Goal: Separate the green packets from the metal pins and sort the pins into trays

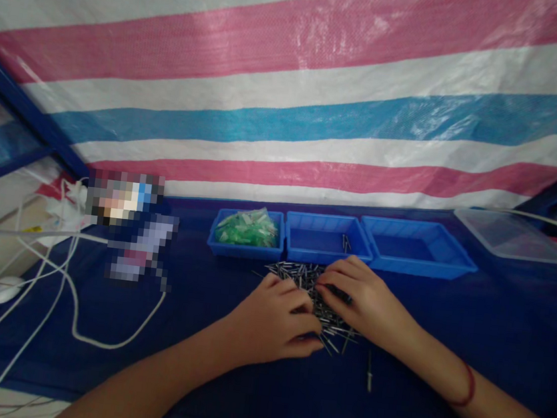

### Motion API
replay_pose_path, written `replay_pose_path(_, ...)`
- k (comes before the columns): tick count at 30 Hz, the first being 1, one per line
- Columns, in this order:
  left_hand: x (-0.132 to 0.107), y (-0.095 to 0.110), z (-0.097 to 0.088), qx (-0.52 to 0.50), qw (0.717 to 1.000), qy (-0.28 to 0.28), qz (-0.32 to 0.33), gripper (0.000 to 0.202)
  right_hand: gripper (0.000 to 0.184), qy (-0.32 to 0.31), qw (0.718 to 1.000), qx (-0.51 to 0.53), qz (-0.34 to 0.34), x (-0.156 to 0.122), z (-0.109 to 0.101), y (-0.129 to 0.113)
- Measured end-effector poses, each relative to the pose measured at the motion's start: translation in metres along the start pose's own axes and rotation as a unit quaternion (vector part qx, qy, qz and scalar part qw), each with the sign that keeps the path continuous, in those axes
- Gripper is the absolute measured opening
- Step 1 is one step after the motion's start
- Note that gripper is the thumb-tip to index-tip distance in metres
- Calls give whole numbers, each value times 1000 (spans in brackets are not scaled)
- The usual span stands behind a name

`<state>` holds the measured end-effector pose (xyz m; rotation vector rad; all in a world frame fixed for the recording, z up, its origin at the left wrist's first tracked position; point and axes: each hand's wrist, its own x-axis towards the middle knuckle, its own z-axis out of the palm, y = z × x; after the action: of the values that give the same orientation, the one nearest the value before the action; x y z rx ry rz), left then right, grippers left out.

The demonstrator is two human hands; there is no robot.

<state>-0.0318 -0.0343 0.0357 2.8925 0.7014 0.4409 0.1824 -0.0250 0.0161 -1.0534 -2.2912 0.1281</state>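
Both my hands rest on a heap of small metal pins (301, 275) lying on the dark blue tabletop. My left hand (273, 319) has its fingers curled together over the near side of the heap. My right hand (361, 299) lies beside it, fingers bent and pinching at the pins. What each holds, if anything, is hidden by the fingers. One pin (369, 372) lies apart, near my right forearm, which wears a red band (468, 386).
Three blue trays stand in a row behind the heap: the left tray (215, 237) holds green plastic parts (247, 227), the middle tray (297, 223) a few pins, the right tray (454, 254) nothing visible. A clear lid (511, 237) sits far right. White cables (73, 306) trail at left.
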Motion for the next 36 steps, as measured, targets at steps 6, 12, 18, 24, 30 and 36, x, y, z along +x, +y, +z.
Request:
replay_pose_path(6, -3, 2, 11, 42, 998, -35, 38, 19, 12, -23, 1000, -17, 3, -1, 0, -1)
replay_pose_path(12, -2, 0, 17, 76, 997, -22, 26, 13, 13, -24, 1000, 1, -3, -1, -1, -6)
replay_pose_path(18, -2, 3, 17, 96, 995, -14, 16, 16, 11, -7, 1000, 27, -8, 0, -2, -8)
replay_pose_path(24, 3, -2, 5, -36, 996, 53, -65, 15, 16, 36, 987, 148, 51, 1, -9, -17)
replay_pose_path(30, 6, -4, 1, -243, 945, 133, -175, 12, 8, 35, 974, 213, 69, -1, -6, -23)
replay_pose_path(36, 7, -1, 4, -359, 892, 129, -242, 16, 9, 41, 963, 248, 92, -2, -4, -25)
